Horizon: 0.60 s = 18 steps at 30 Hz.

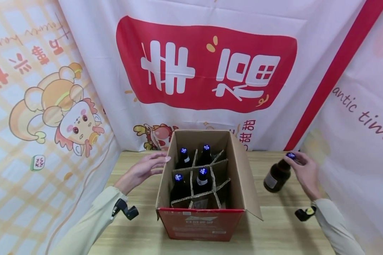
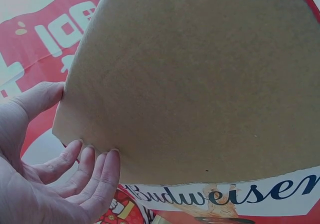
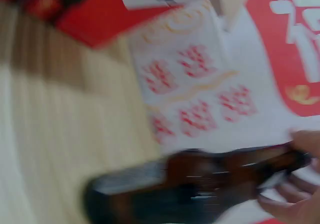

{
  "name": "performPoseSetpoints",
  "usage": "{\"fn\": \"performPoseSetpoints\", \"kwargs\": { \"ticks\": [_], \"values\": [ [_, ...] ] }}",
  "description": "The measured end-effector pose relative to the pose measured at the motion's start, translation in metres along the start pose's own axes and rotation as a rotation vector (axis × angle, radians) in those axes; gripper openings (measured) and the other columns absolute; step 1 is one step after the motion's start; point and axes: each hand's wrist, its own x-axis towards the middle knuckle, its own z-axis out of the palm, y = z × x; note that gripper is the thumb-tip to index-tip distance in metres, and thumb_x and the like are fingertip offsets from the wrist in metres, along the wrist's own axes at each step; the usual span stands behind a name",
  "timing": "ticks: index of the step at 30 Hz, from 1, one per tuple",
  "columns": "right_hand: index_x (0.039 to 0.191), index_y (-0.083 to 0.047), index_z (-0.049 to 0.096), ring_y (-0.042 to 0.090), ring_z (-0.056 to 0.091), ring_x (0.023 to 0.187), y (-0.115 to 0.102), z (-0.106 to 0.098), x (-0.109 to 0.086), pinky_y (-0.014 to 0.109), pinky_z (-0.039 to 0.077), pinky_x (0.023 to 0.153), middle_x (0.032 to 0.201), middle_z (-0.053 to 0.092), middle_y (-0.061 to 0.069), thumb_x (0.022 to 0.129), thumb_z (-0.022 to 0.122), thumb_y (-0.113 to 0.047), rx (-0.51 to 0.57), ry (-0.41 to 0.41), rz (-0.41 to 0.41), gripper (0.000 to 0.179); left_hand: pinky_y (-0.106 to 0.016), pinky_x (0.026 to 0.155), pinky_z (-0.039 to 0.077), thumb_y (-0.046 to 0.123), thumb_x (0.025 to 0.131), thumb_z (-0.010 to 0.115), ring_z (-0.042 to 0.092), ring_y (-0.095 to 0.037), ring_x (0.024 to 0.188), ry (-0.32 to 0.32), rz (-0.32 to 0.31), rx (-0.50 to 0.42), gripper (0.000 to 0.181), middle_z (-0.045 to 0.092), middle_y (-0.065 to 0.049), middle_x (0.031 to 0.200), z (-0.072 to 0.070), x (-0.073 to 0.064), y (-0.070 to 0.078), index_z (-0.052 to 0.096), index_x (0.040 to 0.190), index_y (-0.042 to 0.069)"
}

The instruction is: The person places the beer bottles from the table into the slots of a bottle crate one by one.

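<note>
In the head view my right hand holds a brown beer bottle by its neck, right of the box. The bottle leans, cap toward the hand; whether its base touches the table I cannot tell. In the right wrist view the bottle is blurred, with the fingers round its neck. My left hand rests against the left side of the cardboard box. In the left wrist view its fairly straight fingers touch a brown flap. Several blue-capped bottles stand inside the box.
Cardboard dividers part the box into compartments, and the near right one shows no bottle cap. A side flap sticks out to the right. Beneath is a wooden table; printed cloths hang behind and at both sides.
</note>
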Motion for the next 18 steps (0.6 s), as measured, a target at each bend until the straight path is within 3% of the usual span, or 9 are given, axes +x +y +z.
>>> {"fn": "performPoseSetpoints", "kwargs": {
  "ticks": [2,4,5,11,18],
  "values": [
    [0.132,0.002,0.068,-0.013,0.065,0.084,0.007,0.022,0.0,0.005,0.05,0.071,0.093,0.072,-0.02,0.092,0.081,-0.011,0.112,0.03,0.022,0.044,-0.046,0.113,0.046,0.026,0.103,0.067,0.057,-0.026,0.124,0.002,-0.002,0.001,0.064,0.055,-0.015,0.144,0.0,0.0,0.0,0.039,0.153,-0.002],
    [0.135,0.0,0.067,-0.01,0.066,0.088,0.012,0.039,0.001,0.005,0.051,0.075,0.099,0.073,-0.017,0.092,0.08,-0.007,0.18,0.056,0.013,0.046,-0.046,0.114,0.046,0.026,0.103,0.068,0.057,-0.027,0.126,0.001,-0.002,0.002,0.065,0.055,-0.017,0.146,0.001,-0.001,0.0,0.039,0.154,-0.002],
    [0.138,-0.001,0.066,-0.01,0.065,0.09,0.012,0.045,0.001,0.005,0.051,0.077,0.104,0.075,-0.01,0.093,0.079,-0.007,0.182,0.054,0.012,0.048,-0.046,0.114,0.046,0.026,0.103,0.068,0.057,-0.028,0.126,0.002,-0.001,0.003,0.065,0.055,-0.017,0.146,0.001,-0.001,0.0,0.039,0.154,-0.002],
    [0.145,-0.007,0.062,-0.019,0.057,0.094,0.011,0.057,0.008,0.001,0.046,0.081,0.13,0.069,0.026,0.098,0.076,-0.017,0.059,-0.031,-0.062,0.051,-0.045,0.11,0.048,0.026,0.103,0.068,0.06,-0.024,0.121,0.008,-0.001,0.006,0.061,0.061,-0.012,0.138,0.003,-0.003,0.004,0.043,0.151,-0.002],
    [0.136,-0.003,0.069,-0.018,0.058,0.085,0.008,0.062,0.015,0.003,0.046,0.072,0.119,0.074,0.023,0.096,0.078,-0.024,0.005,-0.013,-0.052,0.046,-0.045,0.11,0.049,0.025,0.103,0.068,0.06,-0.021,0.118,0.024,-0.004,0.0,0.061,0.061,-0.01,0.137,0.003,-0.005,0.004,0.042,0.152,-0.001]
  ]
}}
